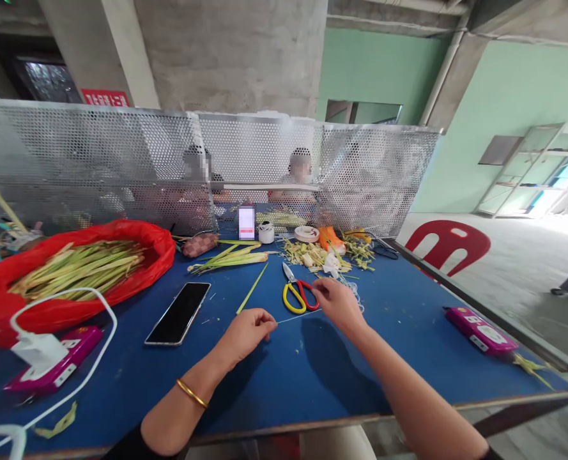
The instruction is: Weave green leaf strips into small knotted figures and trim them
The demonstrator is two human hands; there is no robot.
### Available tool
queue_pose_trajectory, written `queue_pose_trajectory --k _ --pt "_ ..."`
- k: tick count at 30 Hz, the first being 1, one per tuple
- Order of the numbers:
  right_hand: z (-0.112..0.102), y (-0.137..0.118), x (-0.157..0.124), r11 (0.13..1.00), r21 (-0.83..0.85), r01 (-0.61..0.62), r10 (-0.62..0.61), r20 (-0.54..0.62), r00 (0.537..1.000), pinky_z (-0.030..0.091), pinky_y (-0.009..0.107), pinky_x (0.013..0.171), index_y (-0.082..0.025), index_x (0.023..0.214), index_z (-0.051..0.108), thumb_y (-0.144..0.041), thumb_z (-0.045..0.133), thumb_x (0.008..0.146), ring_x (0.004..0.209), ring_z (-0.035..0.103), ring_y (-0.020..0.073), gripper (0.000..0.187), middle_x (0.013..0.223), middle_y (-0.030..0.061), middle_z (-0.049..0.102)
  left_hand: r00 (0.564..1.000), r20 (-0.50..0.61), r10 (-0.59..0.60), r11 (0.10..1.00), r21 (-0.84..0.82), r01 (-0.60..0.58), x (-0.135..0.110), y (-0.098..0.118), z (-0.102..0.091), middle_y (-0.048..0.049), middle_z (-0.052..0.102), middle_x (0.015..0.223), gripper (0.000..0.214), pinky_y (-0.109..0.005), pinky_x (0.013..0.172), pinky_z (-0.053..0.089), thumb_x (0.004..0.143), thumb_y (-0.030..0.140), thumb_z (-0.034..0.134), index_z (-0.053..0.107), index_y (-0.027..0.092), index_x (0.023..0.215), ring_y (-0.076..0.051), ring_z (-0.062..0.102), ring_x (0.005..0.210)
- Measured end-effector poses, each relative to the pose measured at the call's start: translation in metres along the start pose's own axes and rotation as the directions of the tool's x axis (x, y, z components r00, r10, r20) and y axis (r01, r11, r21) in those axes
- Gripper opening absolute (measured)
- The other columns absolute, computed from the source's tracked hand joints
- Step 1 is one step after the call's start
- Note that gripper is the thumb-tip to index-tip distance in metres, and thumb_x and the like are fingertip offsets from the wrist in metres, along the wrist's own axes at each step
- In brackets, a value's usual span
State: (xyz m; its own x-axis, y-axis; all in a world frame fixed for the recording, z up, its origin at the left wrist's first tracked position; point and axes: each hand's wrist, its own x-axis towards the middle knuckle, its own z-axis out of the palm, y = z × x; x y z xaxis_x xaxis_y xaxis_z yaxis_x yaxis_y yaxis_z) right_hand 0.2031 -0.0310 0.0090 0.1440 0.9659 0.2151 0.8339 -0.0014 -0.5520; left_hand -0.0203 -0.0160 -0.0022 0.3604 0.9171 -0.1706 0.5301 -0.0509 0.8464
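With the left hand [251, 333] and right hand [337, 303] each pinching the pale thread [292, 319], we best draw it evenly taut, clear of the red-and-yellow-handled scissors [290, 275].

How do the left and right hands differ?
The left hand wears a gold bangle; the right hand shows none. The left is near a green strip; the right is close by the scissors. Shared: a thin thread runs between them.
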Motion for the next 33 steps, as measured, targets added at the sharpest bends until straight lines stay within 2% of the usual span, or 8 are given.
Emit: queue_pose_trajectory --k 3,8,13,16,19,22,27,33 --pt "0.02 -0.008 0.037 0.995 -0.074 -0.07 0.08 0.135 0.988 0.048 0.037 0.083 -0.012 0.102 0.064 -0.023 0.066 0.084 0.093 0.063 0.0253 0.022 0.098 0.0112 0.068 0.998 -0.029 0.054 0.986 0.159 -0.049 0.0 -0.003 0.002 -0.0012 0.066 0.063 0.019 -0.025 0.055 0.036 0.074 0.034 0.058 0.068 0.018 0.078 -0.016 0.059 0.061" --pt "0.048 -0.023 0.07 0.98 -0.05 -0.192 0.198 0.285 0.938 0.053 0.043 0.084 -0.016 0.122 0.055 -0.032 0.058 0.092 0.102 0.061 0.0226 0.034 0.122 0.0092 0.058 0.995 -0.018 0.097 0.959 0.27 -0.088 -0.006 -0.003 0.009 -0.0016 0.069 0.064 0.02 -0.024 0.055 0.035 0.075 0.033 0.055 0.069 0.019 0.075 -0.016 0.061 0.061" --pt "0.013 -0.011 0.078 0.931 0.21 -0.3 0.204 0.383 0.901 0.055 0.035 0.073 -0.016 0.116 0.057 -0.033 0.056 0.093 0.086 0.064 0.0177 0.029 0.108 0.007 0.063 0.994 -0.047 0.1 0.958 0.275 -0.083 -0.009 -0.005 0.013 -0.0013 0.067 0.062 0.022 -0.025 0.054 0.033 0.076 0.034 0.054 0.068 0.019 0.069 -0.015 0.058 0.059" --pt "-0.026 0.01 0.049 0.863 0.422 -0.279 0.117 0.37 0.922 0.042 0.019 0.042 -0.017 0.111 0.054 -0.04 0.055 0.091 0.045 0.046 0.007 0.03 0.067 -0.0035 0.054 0.992 -0.069 0.105 0.964 0.252 -0.085 -0.008 -0.007 0.013 -0.0013 0.067 0.062 0.023 -0.025 0.055 0.034 0.077 0.035 0.052 0.067 0.019 0.07 -0.016 0.058 0.059" --pt "-0.059 0.036 -0.004 0.772 0.566 -0.289 0.038 0.413 0.91 0.029 0.017 0.032 -0.019 0.106 0.053 -0.047 0.059 0.083 0.035 0.029 0.0035 0.037 0.059 -0.0079 0.045 0.987 -0.097 0.128 0.973 0.207 -0.106 -0.006 -0.007 0.012 -0.0011 0.066 0.062 0.025 -0.026 0.057 0.035 0.078 0.037 0.051 0.067 0.019 0.07 -0.016 0.058 0.06" --pt "-0.077 0.061 -0.059 0.525 0.664 -0.533 0.02 0.616 0.788 0.024 0.014 0.03 -0.019 0.099 0.056 -0.037 0.071 0.073 0.031 0.027 0.0034 0.035 0.045 -0.0111 0.038 0.985 -0.118 0.126 0.984 0.14 -0.109 -0.005 -0.005 0.012 -0.0006 0.064 0.06 0.027 -0.026 0.057 0.036 0.078 0.04 0.051 0.066 0.019 0.07 -0.016 0.056 0.058" --pt "-0.084 0.08 -0.112 0.372 0.617 -0.693 0.127 0.706 0.697 0.034 0.014 0.032 -0.021 0.102 0.057 -0.043 0.073 0.075 0.041 0.043 0.0043 0.038 0.074 -0.0009 0.06 0.985 -0.12 0.125 0.991 0.069 -0.117 -0.005 -0.002 0.013 0.0005 0.062 0.059 0.028 -0.026 0.058 0.036 0.078 0.043 0.053 0.066 0.019 0.071 -0.016 0.053 0.058" --pt "-0.072 0.069 -0.106 0.348 0.561 -0.751 0.06 0.786 0.615 0.036 0.015 0.032 -0.019 0.099 0.056 -0.053 0.059 0.084 0.039 0.047 0.0064 0.037 0.068 -0.0012 0.058 0.987 -0.115 0.113 0.993 -0.01 -0.115 -0.007 0.0 0.014 0.0013 0.058 0.058 0.029 -0.026 0.06 0.035 0.076 0.043 0.055 0.066 0.017 0.07 -0.015 0.05 0.058"
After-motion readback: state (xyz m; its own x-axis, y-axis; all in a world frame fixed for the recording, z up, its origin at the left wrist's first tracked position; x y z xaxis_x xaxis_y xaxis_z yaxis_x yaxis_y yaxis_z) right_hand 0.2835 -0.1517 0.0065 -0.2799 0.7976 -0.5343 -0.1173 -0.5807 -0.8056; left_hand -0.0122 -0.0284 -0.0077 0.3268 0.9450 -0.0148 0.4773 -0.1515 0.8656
